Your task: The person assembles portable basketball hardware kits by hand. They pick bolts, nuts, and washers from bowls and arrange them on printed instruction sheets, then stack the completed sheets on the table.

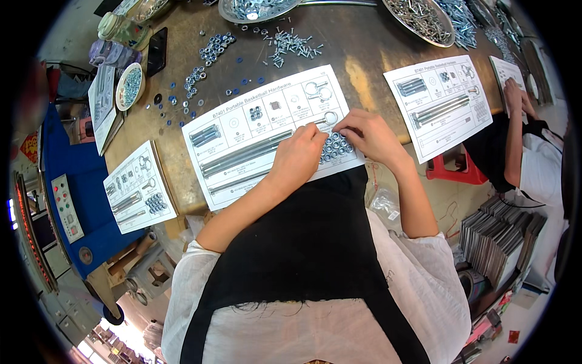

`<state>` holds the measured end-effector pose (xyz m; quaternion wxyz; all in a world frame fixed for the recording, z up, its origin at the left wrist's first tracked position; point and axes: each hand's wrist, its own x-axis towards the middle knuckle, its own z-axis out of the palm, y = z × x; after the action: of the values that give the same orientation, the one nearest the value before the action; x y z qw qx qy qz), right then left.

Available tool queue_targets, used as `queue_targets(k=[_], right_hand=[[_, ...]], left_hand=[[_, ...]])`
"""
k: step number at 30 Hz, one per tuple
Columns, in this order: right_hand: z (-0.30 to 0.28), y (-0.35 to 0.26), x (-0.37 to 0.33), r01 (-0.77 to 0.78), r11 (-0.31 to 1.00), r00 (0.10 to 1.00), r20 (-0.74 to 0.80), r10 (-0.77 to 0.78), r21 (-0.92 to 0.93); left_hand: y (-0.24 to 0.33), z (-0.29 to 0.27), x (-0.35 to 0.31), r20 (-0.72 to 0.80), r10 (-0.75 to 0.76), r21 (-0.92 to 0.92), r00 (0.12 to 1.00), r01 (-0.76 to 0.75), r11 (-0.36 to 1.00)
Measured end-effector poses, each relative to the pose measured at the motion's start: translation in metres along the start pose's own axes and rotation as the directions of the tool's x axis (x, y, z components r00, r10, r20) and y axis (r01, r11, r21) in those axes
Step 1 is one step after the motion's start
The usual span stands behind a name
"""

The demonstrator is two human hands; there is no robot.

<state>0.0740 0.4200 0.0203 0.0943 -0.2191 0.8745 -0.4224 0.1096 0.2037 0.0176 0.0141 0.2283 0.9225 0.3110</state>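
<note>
Our two bare hands, left [297, 156] and right [373, 138], came close together over a white hardware card [227, 109].
The card lay at the near edge of a brown worktable [357, 45]. Our left fingers were curled, our right thumb and fingertips nearly closed, beside rows of nuts [337, 147]; we could not tell whether either gripped anything, or whether the nuts were real or printed. We judged the card light and bendable, best held by its side edges; real nuts would be hard, slippery, suited to pinching.

A black phone [157, 51] lies just beside a lidded jar [123, 31].
</note>
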Motion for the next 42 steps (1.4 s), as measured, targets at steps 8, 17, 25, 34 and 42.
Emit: queue_targets(k=[8,17,25,34,42], right_hand=[[0.001,-0.004,-0.006,-0.021,1.0,1.0,-0.022,0.021,-0.001],[0.001,-0.006,0.01,-0.065,0.998,0.98,-0.187,0.064,0.001],[0.014,0.018,0.149,-0.145,0.984,0.927,-0.361,0.1,-0.101],[0.028,0.031,0.161,-0.218,0.931,0.909,-0.409,0.084,-0.293],[0.033,0.032,0.155,-0.168,0.966,0.898,-0.434,0.067,-0.197]], left_hand=[[-0.004,-0.019,-0.003,-0.001,-0.05,-0.161,0.999,0.05,0.986],[-0.015,-0.038,-0.008,0.015,0.115,-0.071,0.993,-0.114,0.991],[-0.132,-0.049,0.098,-0.231,-0.092,0.146,0.969,0.127,0.981],[-0.131,-0.048,0.104,-0.134,0.077,0.147,0.988,-0.057,0.987],[-0.133,-0.056,0.106,-0.056,0.048,0.035,0.997,-0.046,0.998]])
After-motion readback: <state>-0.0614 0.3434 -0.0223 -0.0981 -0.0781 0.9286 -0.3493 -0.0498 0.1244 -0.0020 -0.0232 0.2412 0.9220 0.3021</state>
